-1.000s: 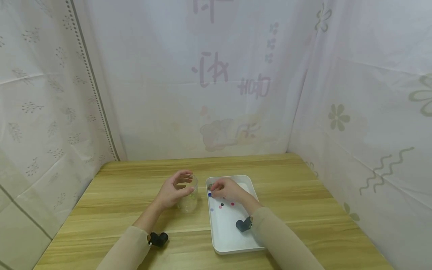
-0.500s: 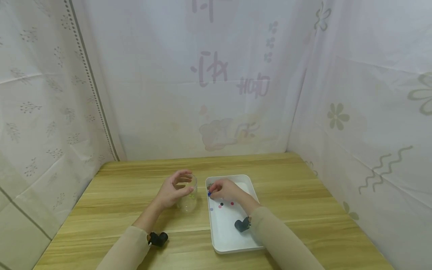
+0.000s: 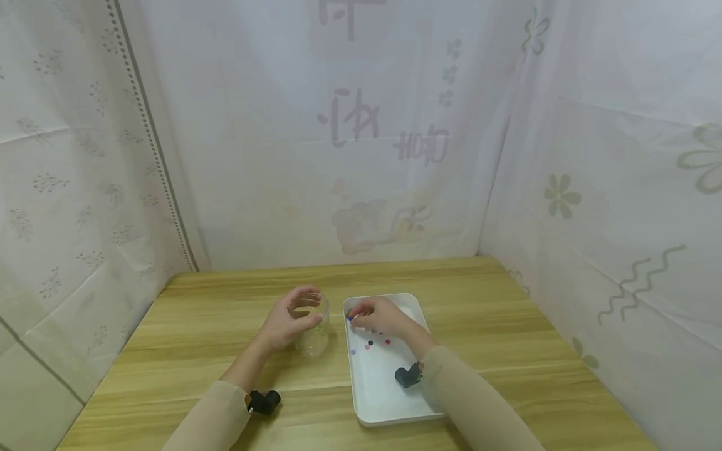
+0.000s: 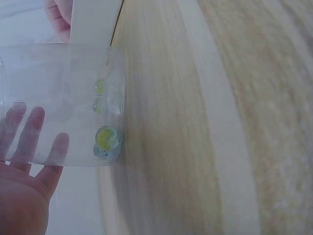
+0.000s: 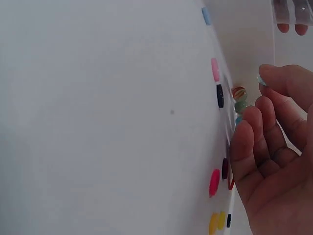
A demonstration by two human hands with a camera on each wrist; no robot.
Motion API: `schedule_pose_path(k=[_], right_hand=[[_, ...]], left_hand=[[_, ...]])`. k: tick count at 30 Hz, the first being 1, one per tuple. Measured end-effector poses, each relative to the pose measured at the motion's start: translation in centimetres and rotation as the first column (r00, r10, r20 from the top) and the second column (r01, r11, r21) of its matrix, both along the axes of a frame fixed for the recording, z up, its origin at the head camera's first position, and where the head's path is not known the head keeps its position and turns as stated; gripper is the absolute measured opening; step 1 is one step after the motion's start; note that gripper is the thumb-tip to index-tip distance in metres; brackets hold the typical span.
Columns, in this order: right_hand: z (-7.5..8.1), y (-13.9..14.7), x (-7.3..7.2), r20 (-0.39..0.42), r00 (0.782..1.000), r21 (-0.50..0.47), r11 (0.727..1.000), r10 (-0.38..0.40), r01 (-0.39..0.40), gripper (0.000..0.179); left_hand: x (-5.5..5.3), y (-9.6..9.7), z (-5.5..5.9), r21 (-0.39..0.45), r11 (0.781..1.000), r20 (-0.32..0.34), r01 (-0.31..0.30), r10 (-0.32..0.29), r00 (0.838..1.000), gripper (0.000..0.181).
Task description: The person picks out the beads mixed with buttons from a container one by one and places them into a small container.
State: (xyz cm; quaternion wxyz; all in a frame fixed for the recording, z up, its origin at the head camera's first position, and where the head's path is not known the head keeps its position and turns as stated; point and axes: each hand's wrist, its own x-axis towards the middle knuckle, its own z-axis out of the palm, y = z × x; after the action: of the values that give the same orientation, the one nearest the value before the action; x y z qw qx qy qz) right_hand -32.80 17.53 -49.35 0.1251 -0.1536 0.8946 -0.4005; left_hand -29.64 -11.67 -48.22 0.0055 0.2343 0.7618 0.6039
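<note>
Though pale the curtains [image 3: 254, 181], wood-grained tabletop [image 3: 496, 326].

A person wears long, plain beige sleeves. The left sleeve [image 3: 209, 414] is left of a white tray [image 3: 383, 404]; the right sleeve [image 3: 474, 394] overlaps the tray's right edge. Just past each cuff sits a small black camera, bent like an elbow with a rounded, tube-like end. The left camera [image 3: 265, 402], left of the tray, shows brownish and white specks beside the cuff; the right camera [image 3: 407, 376] is over the tray. The left hand [image 3: 285, 322] and right hand [image 3: 383, 318] are bare.
</note>
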Motion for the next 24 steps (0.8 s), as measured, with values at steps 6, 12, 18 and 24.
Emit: schedule_pose_path(k=[6,12,18,24], right_hand=[[1.1,0.6,-0.2,-0.014,1.000,-0.065,0.998,-0.024,0.023,0.018],[1.8,0.9,-0.1,-0.026,0.999,-0.120,0.992,-0.039,0.035,0.022],[2.4,0.9,0.2,-0.025,0.998,-0.192,0.980,-0.058,0.052,0.024],[3.2,1.0,0.2,-0.032,0.998,-0.251,0.967,-0.054,0.044,0.025]], left_hand=[[-0.2,0.2,0.2,-0.005,1.000,-0.011,0.001,-0.001,1.000,0.057],[-0.2,0.2,0.2,-0.003,1.000,-0.014,0.008,-0.008,1.000,0.057],[0.1,0.1,0.1,-0.017,1.000,-0.010,0.010,-0.010,1.000,0.056],[0.1,0.1,-0.1,-0.009,1.000,-0.017,0.002,-0.002,1.000,0.055]])
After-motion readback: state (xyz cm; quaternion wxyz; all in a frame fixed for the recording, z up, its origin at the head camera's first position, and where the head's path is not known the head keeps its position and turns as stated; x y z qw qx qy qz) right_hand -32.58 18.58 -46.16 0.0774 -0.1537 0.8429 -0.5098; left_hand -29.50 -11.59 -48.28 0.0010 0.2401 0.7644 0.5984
